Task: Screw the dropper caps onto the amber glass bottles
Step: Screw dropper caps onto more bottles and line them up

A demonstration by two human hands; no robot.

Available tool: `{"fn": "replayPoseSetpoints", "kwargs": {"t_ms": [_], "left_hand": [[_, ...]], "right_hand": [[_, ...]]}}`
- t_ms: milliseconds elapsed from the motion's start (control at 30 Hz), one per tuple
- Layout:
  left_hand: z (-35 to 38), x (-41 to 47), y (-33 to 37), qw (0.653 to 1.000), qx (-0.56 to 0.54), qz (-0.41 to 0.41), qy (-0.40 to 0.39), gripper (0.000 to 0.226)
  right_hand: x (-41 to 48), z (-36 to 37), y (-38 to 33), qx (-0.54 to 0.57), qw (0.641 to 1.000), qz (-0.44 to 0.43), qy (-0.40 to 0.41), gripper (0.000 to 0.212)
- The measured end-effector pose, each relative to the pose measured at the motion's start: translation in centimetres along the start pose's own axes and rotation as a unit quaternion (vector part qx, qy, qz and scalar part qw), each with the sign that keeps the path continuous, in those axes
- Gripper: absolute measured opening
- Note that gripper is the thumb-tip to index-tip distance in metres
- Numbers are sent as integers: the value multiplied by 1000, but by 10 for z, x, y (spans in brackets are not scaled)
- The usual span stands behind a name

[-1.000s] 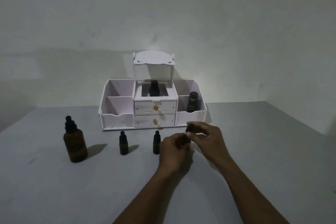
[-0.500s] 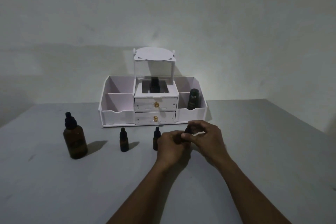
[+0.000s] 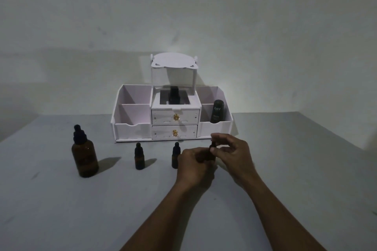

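Observation:
My left hand (image 3: 194, 164) grips a small amber bottle (image 3: 210, 156) standing on the grey table; the bottle is mostly hidden by the fingers. My right hand (image 3: 231, 152) pinches the black dropper cap (image 3: 213, 145) on top of that bottle between thumb and fingers. To the left stand two small capped amber bottles (image 3: 139, 156) (image 3: 175, 155). A large amber bottle (image 3: 84, 154) with a black dropper cap stands further left.
A white desk organizer (image 3: 132, 128) with two drawers and open compartments stands behind the bottles against the wall. A black "Kahf" tube (image 3: 217, 111) stands in its right compartment and a dark bottle (image 3: 173, 96) in its middle tray. The table's right edge runs diagonally.
My right hand lowered the cap onto the bottle held by my left hand and now pinches it there. The view shifted slightly; the other bottles have not moved.

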State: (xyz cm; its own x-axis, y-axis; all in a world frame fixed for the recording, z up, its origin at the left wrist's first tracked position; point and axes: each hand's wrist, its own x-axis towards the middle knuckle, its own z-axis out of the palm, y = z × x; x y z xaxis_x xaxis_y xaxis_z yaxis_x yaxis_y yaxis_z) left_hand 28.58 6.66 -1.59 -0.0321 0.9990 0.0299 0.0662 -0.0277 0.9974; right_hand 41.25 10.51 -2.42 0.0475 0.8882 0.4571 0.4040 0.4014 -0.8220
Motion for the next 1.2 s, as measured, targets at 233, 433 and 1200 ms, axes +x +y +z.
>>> {"fn": "replayPoseSetpoints", "kwargs": {"t_ms": [233, 433, 1200], "left_hand": [[2, 0, 0, 998, 49, 24, 18, 26], [1, 0, -2, 999, 45, 21, 11, 29], [3, 3, -7, 999, 37, 13, 25, 27]], "right_hand": [[1, 0, -1, -16, 1000, 7, 18, 32], [1, 0, -1, 3, 1000, 11, 1, 27], [0, 1, -2, -4, 1000, 11, 10, 28]]}}
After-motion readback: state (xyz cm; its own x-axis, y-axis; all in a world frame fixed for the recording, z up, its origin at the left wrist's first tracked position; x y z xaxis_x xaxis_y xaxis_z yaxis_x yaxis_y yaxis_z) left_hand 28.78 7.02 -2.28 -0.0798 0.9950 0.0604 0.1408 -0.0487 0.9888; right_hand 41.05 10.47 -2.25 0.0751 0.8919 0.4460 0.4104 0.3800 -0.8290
